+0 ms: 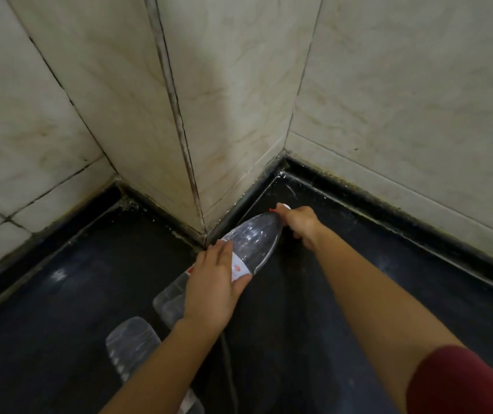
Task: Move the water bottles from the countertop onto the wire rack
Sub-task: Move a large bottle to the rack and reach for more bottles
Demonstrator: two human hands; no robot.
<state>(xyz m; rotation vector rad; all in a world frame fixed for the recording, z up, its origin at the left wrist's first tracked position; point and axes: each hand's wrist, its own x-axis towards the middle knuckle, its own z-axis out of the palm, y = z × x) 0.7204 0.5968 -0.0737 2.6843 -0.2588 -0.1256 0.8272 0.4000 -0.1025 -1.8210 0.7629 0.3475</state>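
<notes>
- The clear water bottle [254, 237] is lying tilted over the dark countertop [60, 294], with its long axis running from the base at near left to the white cap [286, 207] at far right.
- The left hand [212, 285] is wrapping the bottle's middle at the white label [237, 268], fingers curled over the top and thumb underneath.
- The right hand [300, 224] is closing round the neck just beside the cap, so both hands are sharing the one bottle. The left is nearer the base.
- Whether the base is resting on the countertop cannot be told.
- A second water bottle [131, 342] is lying on the countertop at near left, partly hidden under the left forearm and untouched.
- The tiled pillar corner [179, 115] is standing just beyond the bottle's far side, and the cap is pointing into the recess beside it; lifting probably calls for drawing the bottle near first.
- The wire rack is not showing in this view.
</notes>
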